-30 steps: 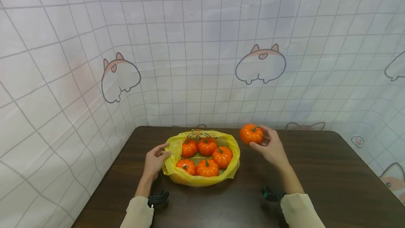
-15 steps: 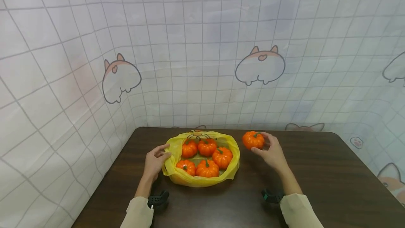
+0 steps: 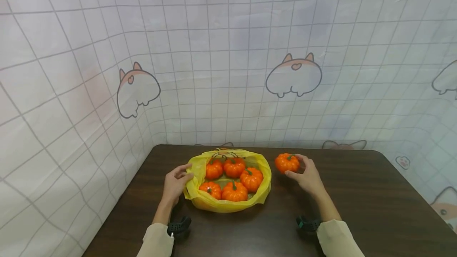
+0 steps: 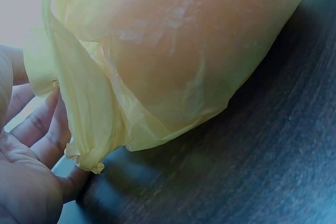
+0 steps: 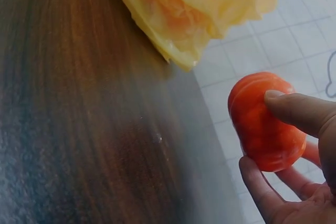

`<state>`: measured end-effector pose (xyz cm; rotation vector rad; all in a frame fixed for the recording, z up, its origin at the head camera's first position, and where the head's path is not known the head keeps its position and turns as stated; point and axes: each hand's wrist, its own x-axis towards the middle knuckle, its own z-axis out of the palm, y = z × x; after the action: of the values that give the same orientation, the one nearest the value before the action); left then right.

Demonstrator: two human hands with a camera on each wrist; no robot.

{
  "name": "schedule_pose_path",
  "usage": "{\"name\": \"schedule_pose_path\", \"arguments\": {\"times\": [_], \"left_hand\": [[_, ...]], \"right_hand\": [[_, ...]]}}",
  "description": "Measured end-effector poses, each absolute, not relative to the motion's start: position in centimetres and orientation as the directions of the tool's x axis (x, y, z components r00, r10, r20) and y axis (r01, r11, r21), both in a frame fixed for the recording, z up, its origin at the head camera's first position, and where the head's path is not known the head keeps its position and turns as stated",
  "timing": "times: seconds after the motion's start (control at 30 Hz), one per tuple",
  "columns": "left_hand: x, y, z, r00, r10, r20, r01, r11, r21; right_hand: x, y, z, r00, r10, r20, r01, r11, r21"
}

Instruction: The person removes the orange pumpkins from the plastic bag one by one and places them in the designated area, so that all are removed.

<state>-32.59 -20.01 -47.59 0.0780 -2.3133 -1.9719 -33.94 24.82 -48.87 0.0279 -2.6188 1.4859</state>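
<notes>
A: In the head view, what is different from one second ago?
B: The right hand [image 3: 310, 177] has come down, and together with it the orange pumpkin [image 3: 287, 163] which it holds. Now both are closer to the table [image 3: 235, 239]; if the pumpkin already touches it, I cannot tell
A: And the left hand [image 3: 173, 186]?
B: It has stayed almost in the same place, at the left rim of the yellow bag [image 3: 228, 208]. The five other pumpkins [image 3: 234, 192] inside, to the right of this hand, have also kept their positions
A: How are the arms posed?
B: Both reach forward from pale sleeves [image 3: 339, 239]. The right hand turns inward, and the orange pumpkin is at its left, between thumb and fingers, just beside the bag but apart from it
A: What does the left wrist view show?
B: The left hand is not spread wide; its fingers are bent and hold the gathered edge of the bag. The filled side bulges to the right of these fingers
A: And the right wrist view?
B: The thumb lies on the orange pumpkin, and the other fingers support its opposite side, so the grip is firmly occupied
</notes>
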Motion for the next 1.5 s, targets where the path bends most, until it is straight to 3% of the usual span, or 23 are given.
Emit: {"name": "schedule_pose_path", "arguments": {"times": [0.37, 0.63, 1.5], "left_hand": [[-34.5, -20.5, -50.5, -0.987, -0.137, 0.082, 0.061, 0.153, 0.986], [-34.3, -20.4, -50.6, -0.987, -0.137, 0.082, 0.063, 0.141, 0.988], [-34.3, -20.6, -50.6, -0.987, -0.136, 0.082, 0.062, 0.148, 0.987]], "right_hand": [[-34.2, 24.6, -49.3, -0.996, 0.029, 0.089, -0.058, 0.549, -0.834], [-34.4, 24.7, -50.1, -0.999, 0.022, 0.042, -0.021, 0.583, -0.812], [-35.6, 24.9, -51.1, -1.000, 0.020, 0.012, 0.000, 0.504, -0.864]]}}
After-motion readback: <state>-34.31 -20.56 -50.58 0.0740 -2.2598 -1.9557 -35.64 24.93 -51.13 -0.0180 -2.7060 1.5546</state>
